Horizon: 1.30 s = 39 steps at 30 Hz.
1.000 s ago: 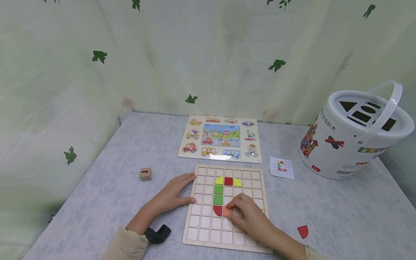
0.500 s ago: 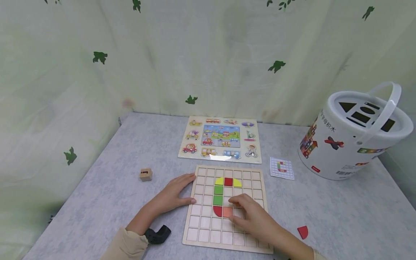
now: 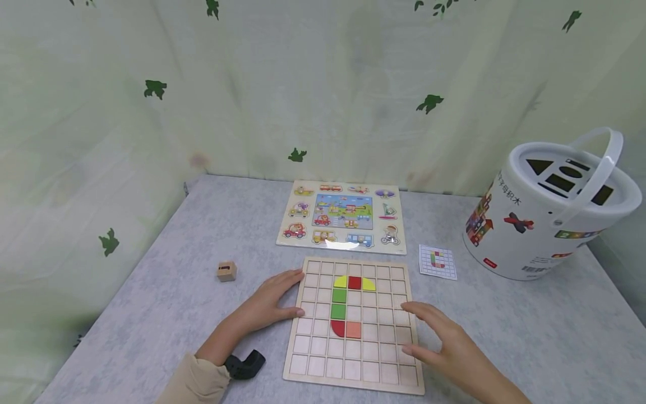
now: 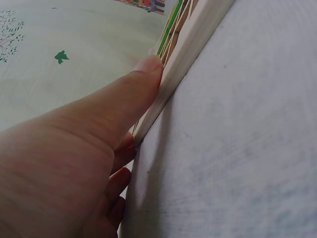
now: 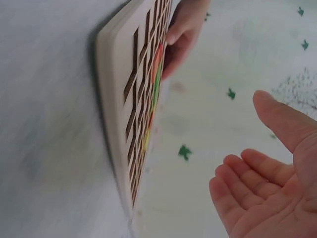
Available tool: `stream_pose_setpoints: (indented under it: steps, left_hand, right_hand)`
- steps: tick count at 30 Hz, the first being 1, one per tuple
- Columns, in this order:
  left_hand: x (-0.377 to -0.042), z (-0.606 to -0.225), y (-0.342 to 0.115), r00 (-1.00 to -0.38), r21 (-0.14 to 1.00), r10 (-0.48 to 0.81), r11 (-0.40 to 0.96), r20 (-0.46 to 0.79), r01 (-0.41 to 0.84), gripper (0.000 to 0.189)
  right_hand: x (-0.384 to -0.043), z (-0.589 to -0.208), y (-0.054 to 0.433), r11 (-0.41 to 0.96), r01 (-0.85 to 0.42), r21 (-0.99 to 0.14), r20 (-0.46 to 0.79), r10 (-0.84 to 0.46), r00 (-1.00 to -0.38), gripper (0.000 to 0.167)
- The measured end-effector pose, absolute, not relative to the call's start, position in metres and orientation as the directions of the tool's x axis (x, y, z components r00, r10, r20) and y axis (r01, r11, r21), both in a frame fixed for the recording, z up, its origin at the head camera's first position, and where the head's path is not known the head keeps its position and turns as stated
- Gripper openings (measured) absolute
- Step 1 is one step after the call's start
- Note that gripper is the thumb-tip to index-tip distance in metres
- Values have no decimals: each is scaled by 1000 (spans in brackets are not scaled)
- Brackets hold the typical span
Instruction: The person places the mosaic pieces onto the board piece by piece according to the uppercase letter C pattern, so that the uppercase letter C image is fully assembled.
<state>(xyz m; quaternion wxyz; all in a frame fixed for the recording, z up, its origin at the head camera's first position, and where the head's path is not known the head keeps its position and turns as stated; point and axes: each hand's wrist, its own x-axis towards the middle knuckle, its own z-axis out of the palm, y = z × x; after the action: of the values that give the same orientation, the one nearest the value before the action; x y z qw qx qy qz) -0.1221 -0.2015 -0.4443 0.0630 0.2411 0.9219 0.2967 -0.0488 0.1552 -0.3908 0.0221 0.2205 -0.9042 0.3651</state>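
Observation:
A wooden grid board (image 3: 368,367) lies on the table with coloured tiles set in its cells. Along its top row are two yellow quarter-round tiles with a red square tile (image 3: 355,283) between them. Two green square tiles (image 3: 338,311) run down the left side to a red quarter-round tile (image 3: 338,328), with an orange square tile (image 3: 354,330) beside it. My left hand (image 3: 264,300) touches the board's left edge with thumb and fingers extended. My right hand (image 3: 449,342), spread and holding nothing, hovers at the board's right edge. It hides the loose red quarter-round tile's spot.
A pattern card (image 3: 437,262) lies right of the board. Behind stands a vehicle picture puzzle (image 3: 341,238) lying flat. A white bucket (image 3: 510,235) with a slotted lid is at the right, and a small wooden block (image 3: 227,271) at the left.
My right hand has let go of the orange square tile, which stays in its cell, and has moved right to the board's edge. The left hand has stayed put.

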Motion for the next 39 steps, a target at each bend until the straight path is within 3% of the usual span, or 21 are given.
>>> stream_pose_setpoints:
  steps: [7,14,22,39]
  left_hand:
    - [-121,-442,-200,-887,585,461,719,4,376,79]
    - [-121,-443,-201,-886,585,463,720,-2,375,80]
    - [-121,-443,-201,-882,583,471,713,15,390,80]
    - [-121,-442,-201,-881,579,473,714,15,393,80]
  right_hand:
    - [-36,-397,188,732,-322,-600,180,-269,-946,62]
    - [-34,-411,211,787,-112,-606,-17,-153,-988,60]
    - [-36,-431,233,807,112,-580,-243,-40,-969,70]
    - [-37,-442,242,842,71,-534,-225,-61,-972,43]
